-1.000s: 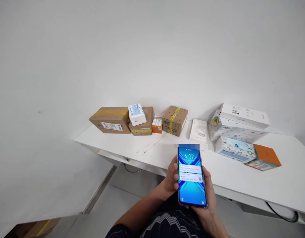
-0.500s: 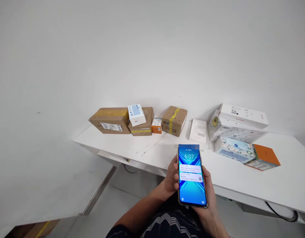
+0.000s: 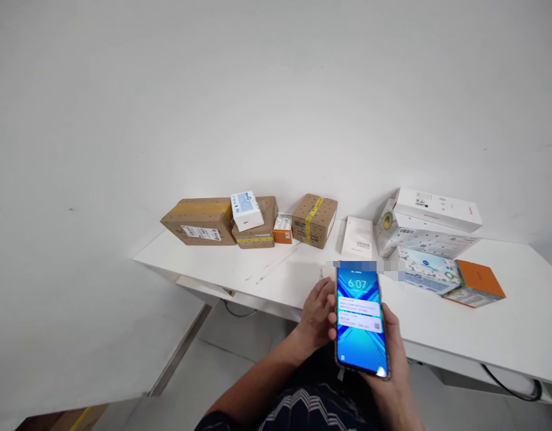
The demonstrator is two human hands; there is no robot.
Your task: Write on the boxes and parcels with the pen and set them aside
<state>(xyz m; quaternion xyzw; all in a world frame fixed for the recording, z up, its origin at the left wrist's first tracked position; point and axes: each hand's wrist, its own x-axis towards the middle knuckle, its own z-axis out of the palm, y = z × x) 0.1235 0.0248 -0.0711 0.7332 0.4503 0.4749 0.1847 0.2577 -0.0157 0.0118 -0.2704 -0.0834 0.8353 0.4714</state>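
The white wall stands behind the white table. At the table's left end lies the long carton; at right, the avocado box bears a white box. Beside the long carton, the flat carton bears a blue-white box. The taped carton sits farther right. In front of the avocado box, the floral box adjoins the orange box. Right hand: closed round the phone, held screen-up before the table, display reading 6:07. Left hand: fingers bent at the phone's left edge; contact appears possible, but I cannot tell whether it grips. The power bank box lies right of the taped carton; the small box sits at its left.
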